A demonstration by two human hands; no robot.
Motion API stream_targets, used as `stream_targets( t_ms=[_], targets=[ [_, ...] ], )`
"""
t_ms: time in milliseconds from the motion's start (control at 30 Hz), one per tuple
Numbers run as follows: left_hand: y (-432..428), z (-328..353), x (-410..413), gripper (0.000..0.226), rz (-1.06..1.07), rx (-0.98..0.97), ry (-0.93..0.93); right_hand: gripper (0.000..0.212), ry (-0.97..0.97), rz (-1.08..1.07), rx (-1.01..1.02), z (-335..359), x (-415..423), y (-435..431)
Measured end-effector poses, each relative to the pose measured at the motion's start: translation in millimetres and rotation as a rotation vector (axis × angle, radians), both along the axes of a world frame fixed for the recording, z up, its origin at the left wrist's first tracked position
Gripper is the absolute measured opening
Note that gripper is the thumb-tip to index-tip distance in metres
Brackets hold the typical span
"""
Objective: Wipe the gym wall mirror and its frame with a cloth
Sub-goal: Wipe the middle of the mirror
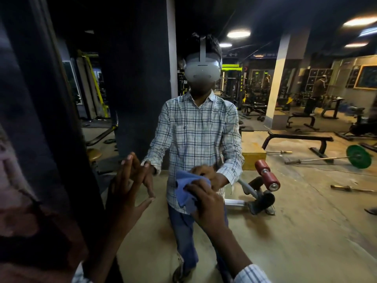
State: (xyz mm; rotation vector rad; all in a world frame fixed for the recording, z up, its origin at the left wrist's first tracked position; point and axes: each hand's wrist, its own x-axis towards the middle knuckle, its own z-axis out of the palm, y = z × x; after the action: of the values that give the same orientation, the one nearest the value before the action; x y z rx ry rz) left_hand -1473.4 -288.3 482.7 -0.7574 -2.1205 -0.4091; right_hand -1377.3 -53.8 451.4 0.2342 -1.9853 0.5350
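1. The left hand (126, 193) reaches forward, fingers straight and spread, fingertips touching the mirror (285, 201) near its dark frame (61, 119)
2. The right hand (206, 203), arm extended, grips a bunched blue cloth (186, 186) against the glass, just right of the left hand
3. The mirror reflects the person's checked shirt

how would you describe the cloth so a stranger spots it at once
Start at the big wall mirror. Low in its middle, the right hand grips a crumpled cloth against it. It is soft and light blue; the left hand beside it holds nothing.
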Motion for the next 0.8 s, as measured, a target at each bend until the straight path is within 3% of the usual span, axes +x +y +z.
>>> stream_targets(
  t_ms=[167,367,533,600,667,800],
  targets=[
    [0.6,-4.0,3.4,0.117,-0.051,0.025,-0.046,0.034,-0.173,0.005,-0.030,-25.7,24.2,4.0],
    [0.0,-6.3,2.7,0.122,-0.068,0.044,-0.051,0.033,0.230,-0.222,-0.438,8.9,59.9,57.9],
    [1.8,-9.3,1.1,0.122,-0.044,0.053,-0.019,0.046,0.350,-0.227,-0.966,-21.2,28.6,2.5],
    [1.1,-9.2,0.7,0.122,-0.053,0.055,-0.024,0.043,0.310,-0.156,-0.941,-19.4,13.2,-31.3],
    [-1.2,-8.5,0.7,0.121,-0.073,0.047,-0.025,0.032,0.155,-0.101,-0.751,-26.8,4.0,-63.4],
    [-12.3,-8.8,-3.7,0.121,-0.115,0.026,-0.007,0.035,-0.131,-0.020,-0.375,-42.1,15.3,-65.6]
  ],
)
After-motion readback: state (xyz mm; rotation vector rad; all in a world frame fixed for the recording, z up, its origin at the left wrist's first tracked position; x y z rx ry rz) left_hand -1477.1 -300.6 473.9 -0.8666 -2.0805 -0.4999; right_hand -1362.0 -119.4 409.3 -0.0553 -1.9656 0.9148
